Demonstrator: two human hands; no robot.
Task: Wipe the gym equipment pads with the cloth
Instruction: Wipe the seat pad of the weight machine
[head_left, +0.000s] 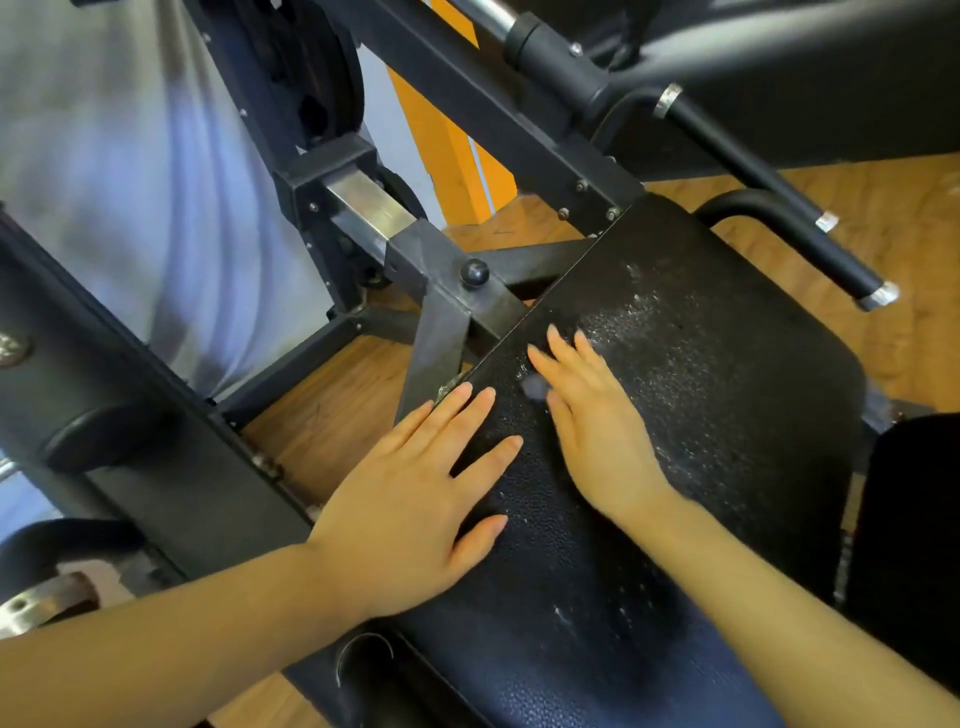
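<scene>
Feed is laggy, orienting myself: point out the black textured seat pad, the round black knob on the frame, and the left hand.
Black textured seat pad (701, 415), head view, bare centre.
Round black knob (474, 273), head view, its dome.
Left hand (410, 499), head view, back of hand.

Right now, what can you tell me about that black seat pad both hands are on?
The black seat pad looks like pebbled vinyl, scuffed and flecked with whitish specks, worst toward its far half. It lies flat on a dark metal frame above a wooden floor. The left hand rests flat on its near left edge; the right hand, fingers straight, lies further in. No cloth is clearly visible.
</scene>
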